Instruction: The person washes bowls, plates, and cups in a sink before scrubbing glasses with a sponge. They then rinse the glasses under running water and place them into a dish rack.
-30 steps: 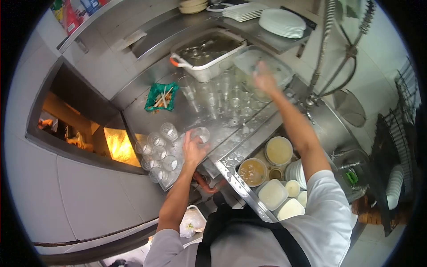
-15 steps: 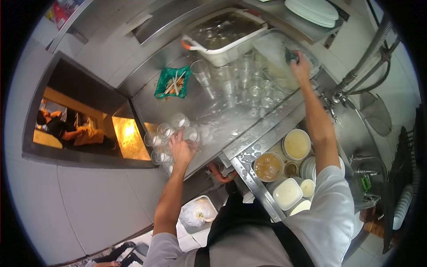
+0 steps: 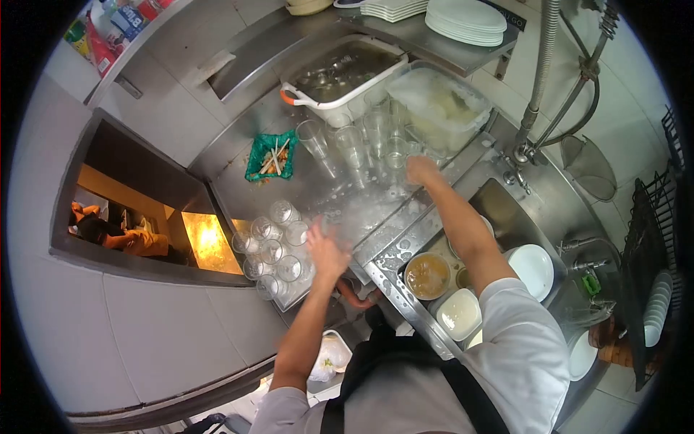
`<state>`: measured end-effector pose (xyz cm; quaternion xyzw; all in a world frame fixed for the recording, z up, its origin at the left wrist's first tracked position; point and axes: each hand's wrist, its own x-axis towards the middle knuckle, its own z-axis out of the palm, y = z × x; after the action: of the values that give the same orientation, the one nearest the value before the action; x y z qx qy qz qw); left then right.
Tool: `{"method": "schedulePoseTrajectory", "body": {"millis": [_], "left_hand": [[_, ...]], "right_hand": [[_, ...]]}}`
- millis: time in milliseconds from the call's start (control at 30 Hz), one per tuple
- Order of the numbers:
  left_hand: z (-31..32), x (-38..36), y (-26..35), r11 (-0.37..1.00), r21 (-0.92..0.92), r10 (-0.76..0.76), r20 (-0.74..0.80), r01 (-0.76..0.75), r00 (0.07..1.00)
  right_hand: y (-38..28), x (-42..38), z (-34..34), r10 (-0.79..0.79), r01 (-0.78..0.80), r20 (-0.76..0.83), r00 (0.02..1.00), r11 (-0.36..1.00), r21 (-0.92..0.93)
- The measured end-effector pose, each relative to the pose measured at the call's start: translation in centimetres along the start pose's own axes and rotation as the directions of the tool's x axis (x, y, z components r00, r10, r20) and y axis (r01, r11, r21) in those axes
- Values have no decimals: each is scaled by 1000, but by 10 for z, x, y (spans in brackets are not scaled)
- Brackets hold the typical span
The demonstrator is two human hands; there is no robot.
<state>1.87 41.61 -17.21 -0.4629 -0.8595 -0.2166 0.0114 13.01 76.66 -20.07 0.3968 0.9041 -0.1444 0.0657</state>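
Observation:
My left hand (image 3: pixel 327 252) is over the steel counter (image 3: pixel 329 195), just right of a cluster of upside-down drinking glasses (image 3: pixel 271 251). Its fingers look stretched out and somewhat blurred, with nothing visible in them. My right hand (image 3: pixel 421 171) is closed at the near side of a group of taller clear glasses (image 3: pixel 350 147). A small glass (image 3: pixel 396 153) stands right by its fingertips; what the fingers grip is hidden. Behind them a clear plastic tub (image 3: pixel 439 108) holds cloudy, sudsy water.
A white bin (image 3: pixel 340 108) of dark water and a green basket (image 3: pixel 254 163) with scraps stand at the back. Plates (image 3: pixel 466 20) sit on the shelf. Right are a hose tap (image 3: pixel 522 152), a sink (image 3: pixel 491 199), food containers (image 3: pixel 426 275) and a plate (image 3: pixel 531 271).
My right hand has left the tub, where it held a dark green scrubber, and come nearer to the glasses. My left hand has moved right, off the upside-down glasses. The view has shifted.

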Motion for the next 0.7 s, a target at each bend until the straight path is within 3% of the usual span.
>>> {"method": "schedulePoseTrajectory", "body": {"millis": [100,133,167,200,233,300,400,433,467,500,533,567,600,633,700], "left_hand": [[14,0,33,982,-170,71,-74,-82,995],[20,6,43,967,-219,110,-111,-132,988],[26,10,51,947,-266,144,-146,-179,979],[30,13,59,924,-311,173,-179,-223,968],[29,18,69,895,-357,187,-241,-266,952],[24,26,87,831,-438,192,-353,-343,916],[33,33,93,685,-622,104,-432,-379,896],[33,35,97,718,-603,85,-419,-347,904],[36,32,98,664,-746,-52,-113,-50,992],[43,30,94,564,-781,-156,216,266,964],[53,32,91,433,-708,-210,522,558,826],[64,32,88,307,-675,-187,649,672,737],[82,23,82,181,-603,-145,765,777,627],[99,17,74,60,-506,-84,856,860,509],[130,19,56,-164,-425,135,884,890,447]], "right_hand": [[5,-7,3,-48,53,-100,994,997,47],[-1,-26,-11,36,-14,-53,998,928,372],[-13,-52,-15,95,-86,21,995,753,653],[-25,-75,-6,57,-46,27,998,369,928],[-36,-95,3,14,-12,14,1000,-97,995],[-49,-127,17,24,-196,219,976,-354,914],[-53,-172,28,-137,-87,68,988,-138,987],[-54,-187,30,-195,-40,25,981,-73,997],[-54,-199,30,-255,10,-13,967,-12,1000],[-52,-206,29,-319,65,-46,947,48,997],[-45,-208,25,-440,346,-167,883,368,863],[-36,-210,21,-584,589,-214,783,585,558],[-30,-215,20,-719,740,-175,673,655,155],[-26,-207,20,-727,717,-18,686,672,182],[-33,-216,-16,-739,745,-113,664,639,191]]}}
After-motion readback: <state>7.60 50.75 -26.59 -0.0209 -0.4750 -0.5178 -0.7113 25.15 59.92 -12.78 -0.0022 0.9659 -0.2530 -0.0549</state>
